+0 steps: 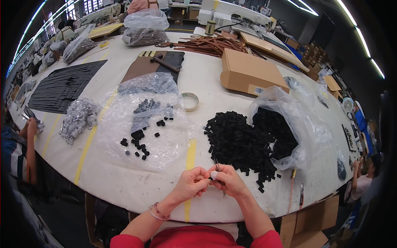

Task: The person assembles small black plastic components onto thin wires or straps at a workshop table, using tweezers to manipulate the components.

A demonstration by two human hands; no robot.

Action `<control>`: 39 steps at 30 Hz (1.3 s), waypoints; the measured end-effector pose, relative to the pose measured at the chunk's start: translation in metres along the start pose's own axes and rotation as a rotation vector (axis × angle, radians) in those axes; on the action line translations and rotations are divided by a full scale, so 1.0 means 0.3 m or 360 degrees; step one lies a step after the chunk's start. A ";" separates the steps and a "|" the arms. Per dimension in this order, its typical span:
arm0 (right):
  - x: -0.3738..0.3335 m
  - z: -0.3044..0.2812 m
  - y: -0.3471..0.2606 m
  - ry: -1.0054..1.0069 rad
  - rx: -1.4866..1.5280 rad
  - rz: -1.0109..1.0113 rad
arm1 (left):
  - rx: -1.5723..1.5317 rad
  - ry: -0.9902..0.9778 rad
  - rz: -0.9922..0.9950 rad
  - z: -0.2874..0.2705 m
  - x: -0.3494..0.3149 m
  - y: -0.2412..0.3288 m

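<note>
My two hands meet close to the near edge of the table. The fingertips of my left hand (192, 182) are pinched on a small black piece (210, 178), mostly hidden by fingers. My right hand (230, 182), its thumb covered in white, is closed round slim metal tweezers (216, 164) whose dark tips point away from me. Its thumb presses against the black piece too. Just beyond my right hand spreads a big heap of small black pieces (231, 138), partly inside a clear plastic bag (304, 142). Further left, several black pieces (138, 140) lie scattered on another clear bag (165, 153).
A tape roll (190, 102) and a cardboard box (252, 72) stand farther back. A hammer (165, 63) rests on brown and black sheets. Metal rings (78, 120), black strips (66, 84) and brown straps (206, 44) lie around. Other people's hands (31, 129) show at the sides.
</note>
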State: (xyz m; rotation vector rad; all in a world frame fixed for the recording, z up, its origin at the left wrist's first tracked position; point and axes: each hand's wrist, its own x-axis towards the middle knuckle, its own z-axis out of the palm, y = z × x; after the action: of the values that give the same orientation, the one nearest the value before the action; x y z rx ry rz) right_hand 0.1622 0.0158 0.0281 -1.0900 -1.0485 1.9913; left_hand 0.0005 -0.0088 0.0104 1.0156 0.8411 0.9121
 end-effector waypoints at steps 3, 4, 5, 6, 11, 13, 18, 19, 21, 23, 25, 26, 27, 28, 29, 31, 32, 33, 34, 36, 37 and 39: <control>0.001 -0.016 0.010 -0.0113 0.0145 -0.0035 | -0.0043 -0.0059 -0.0020 -0.003 -0.001 0.005; 0.000 -0.024 0.016 -0.0106 0.0144 -0.0036 | -0.0045 -0.0066 -0.0020 -0.003 0.002 0.008; 0.005 -0.029 0.026 -0.0183 0.0142 -0.0085 | -0.0080 -0.0106 -0.0084 -0.009 0.003 0.010; 0.008 -0.033 0.031 -0.0260 0.0139 -0.0135 | -0.0115 -0.0146 -0.0147 -0.012 0.003 0.011; 0.002 -0.030 0.017 -0.0219 -0.0042 -0.0112 | 0.0011 0.0027 -0.0045 0.003 0.002 -0.001; -0.004 -0.028 0.006 -0.0161 -0.0139 -0.0122 | 0.0122 0.0113 0.0069 0.018 0.003 -0.013; -0.002 -0.018 -0.016 -0.0137 -0.0351 -0.0171 | 0.0481 0.0319 0.0287 0.018 0.005 -0.023; 0.002 -0.023 -0.011 -0.0138 -0.0350 -0.0168 | 0.0479 0.0321 0.0284 0.009 0.007 -0.029; 0.000 -0.036 -0.001 -0.0169 -0.0303 -0.0023 | 0.0555 0.0209 0.0237 0.002 0.010 -0.034; -0.001 -0.028 0.011 -0.0095 -0.0358 -0.0127 | 0.0632 0.0230 0.0262 0.011 0.007 -0.021; 0.004 -0.020 0.025 -0.0017 -0.0412 -0.0232 | 0.0709 0.0247 0.0286 0.024 0.011 -0.020; 0.008 -0.016 0.031 0.0119 -0.0658 -0.0403 | 0.0779 0.0336 0.0417 0.031 0.012 -0.023; 0.011 -0.010 0.038 0.0257 -0.0903 -0.0573 | 0.0848 0.0423 0.0548 0.036 0.013 -0.028; 0.014 0.002 0.045 0.0262 -0.0901 -0.0574 | 0.0849 0.0419 0.0548 0.035 0.018 -0.039; 0.020 0.019 0.052 0.0393 -0.0882 -0.0649 | 0.0994 0.0466 0.0814 0.030 0.026 -0.058; 0.027 0.037 0.064 0.0525 -0.0862 -0.0725 | 0.1137 0.0511 0.1085 0.024 0.041 -0.082; 0.034 0.037 0.072 0.0543 -0.0898 -0.0725 | 0.1232 0.0513 0.1231 0.025 0.049 -0.088; 0.037 0.038 0.075 0.0561 -0.0934 -0.0726 | 0.1326 0.0513 0.1378 0.026 0.052 -0.092; 0.035 0.038 0.070 0.0560 -0.0936 -0.0726 | 0.1326 0.0515 0.1378 0.025 0.045 -0.091; 0.024 0.030 0.049 0.0355 -0.0978 -0.0637 | 0.1065 0.0510 0.0897 0.023 0.025 -0.080; 0.007 0.026 0.025 0.0352 -0.0980 -0.0634 | 0.1062 0.0514 0.0895 0.018 0.024 -0.065; -0.033 0.023 -0.024 0.0142 -0.1028 -0.0290 | -0.0159 0.0431 0.0105 0.005 0.029 -0.027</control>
State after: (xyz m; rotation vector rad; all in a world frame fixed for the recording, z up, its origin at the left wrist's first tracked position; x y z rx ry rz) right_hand 0.1618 0.0090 0.0403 -1.3269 -1.7364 1.4710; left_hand 0.0071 -0.0033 0.0018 0.8483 0.9811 1.1543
